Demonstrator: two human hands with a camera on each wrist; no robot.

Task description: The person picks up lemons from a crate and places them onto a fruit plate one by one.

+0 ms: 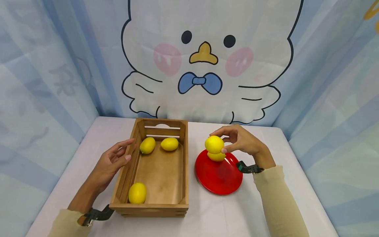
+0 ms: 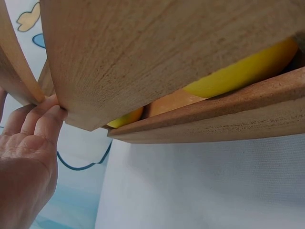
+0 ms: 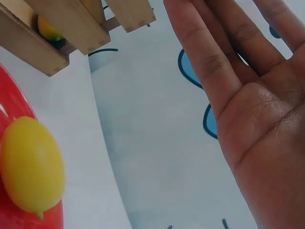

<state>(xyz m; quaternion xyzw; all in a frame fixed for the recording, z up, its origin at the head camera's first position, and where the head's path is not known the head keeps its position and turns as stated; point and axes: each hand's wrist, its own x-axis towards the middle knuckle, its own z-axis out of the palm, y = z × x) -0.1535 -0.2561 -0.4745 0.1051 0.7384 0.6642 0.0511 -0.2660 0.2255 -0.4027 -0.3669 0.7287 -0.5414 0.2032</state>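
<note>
My right hand (image 1: 241, 140) pinches a yellow lemon (image 1: 214, 144) between thumb and fingers, above the red plate (image 1: 220, 179). A second lemon (image 1: 216, 156) lies on that plate, partly behind the held one; the right wrist view shows this plate lemon (image 3: 32, 164) beside my palm (image 3: 267, 114), with the held lemon out of frame. My left hand (image 1: 111, 163) rests at the left side wall of a wooden crate (image 1: 186, 164), its fingers (image 2: 45, 121) touching the slats. Inside the crate are a lemon (image 1: 147, 145) and another lemon (image 1: 169, 144) at the back, plus one (image 1: 137, 193) at the front left.
Crate and plate stand side by side on a white-covered table (image 1: 213, 214), a narrow strip of cloth between them. Behind hangs a curtain (image 1: 201, 108) with a cartoon bird, and more curtains close off both sides. A dark wrist camera mount (image 1: 250, 168) sits over the plate's right edge.
</note>
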